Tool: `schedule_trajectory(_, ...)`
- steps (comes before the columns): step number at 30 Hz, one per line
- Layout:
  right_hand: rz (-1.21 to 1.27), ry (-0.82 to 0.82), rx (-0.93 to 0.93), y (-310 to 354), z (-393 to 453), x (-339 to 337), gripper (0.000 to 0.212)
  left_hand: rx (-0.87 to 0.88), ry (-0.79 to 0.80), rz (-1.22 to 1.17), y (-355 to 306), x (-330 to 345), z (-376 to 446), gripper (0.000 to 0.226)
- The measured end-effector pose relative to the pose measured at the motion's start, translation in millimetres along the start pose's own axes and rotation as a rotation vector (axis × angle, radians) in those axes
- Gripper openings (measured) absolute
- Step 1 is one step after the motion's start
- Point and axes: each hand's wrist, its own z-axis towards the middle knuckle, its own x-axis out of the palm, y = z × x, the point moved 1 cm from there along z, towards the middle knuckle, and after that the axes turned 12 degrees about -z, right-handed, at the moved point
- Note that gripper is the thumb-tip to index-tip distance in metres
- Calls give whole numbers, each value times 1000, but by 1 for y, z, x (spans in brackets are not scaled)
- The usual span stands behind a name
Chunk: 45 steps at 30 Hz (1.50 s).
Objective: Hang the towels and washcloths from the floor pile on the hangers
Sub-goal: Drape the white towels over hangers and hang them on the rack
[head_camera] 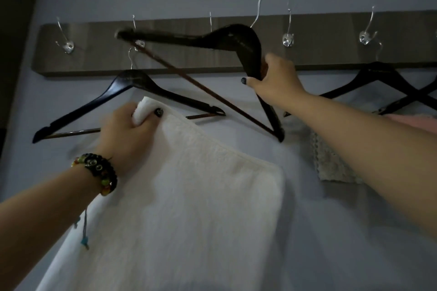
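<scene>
My right hand (274, 75) has its fingers curled round one arm of a black hanger (212, 40), tilted off its hook in front of the rack (331, 52). My left hand (130, 130) pinches a bunched corner of the white towel (189, 208), which hangs below the rack's lower edge, beside another hanger (132, 92) on a hook.

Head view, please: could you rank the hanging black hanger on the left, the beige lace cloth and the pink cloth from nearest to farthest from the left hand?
From the left hand, which grips the white towel:
1. Black hanger, hanging just above and behind the hand, at left.
2. Beige lace cloth, right of centre, below the right forearm.
3. Pink cloth, at the far right edge.
</scene>
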Motion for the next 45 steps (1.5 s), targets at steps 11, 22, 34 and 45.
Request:
schedule_trajectory(11, 305, -31, 221, -8, -156, -38, 21, -87, 20, 66, -41, -39, -81, 16)
schedule_trajectory(22, 195, 19, 304, -6, -325, -112, 20, -248, 80, 27, -62, -56, -193, 22)
schedule_trajectory(34, 93, -44, 566, 58, -425, -186, 17, -344, 168, -238, -99, -88, -267, 31)
schedule_trajectory(45, 122, 122, 719, 119, -530, -252, 22, -397, 395, -383, -129, -111, -339, 10)
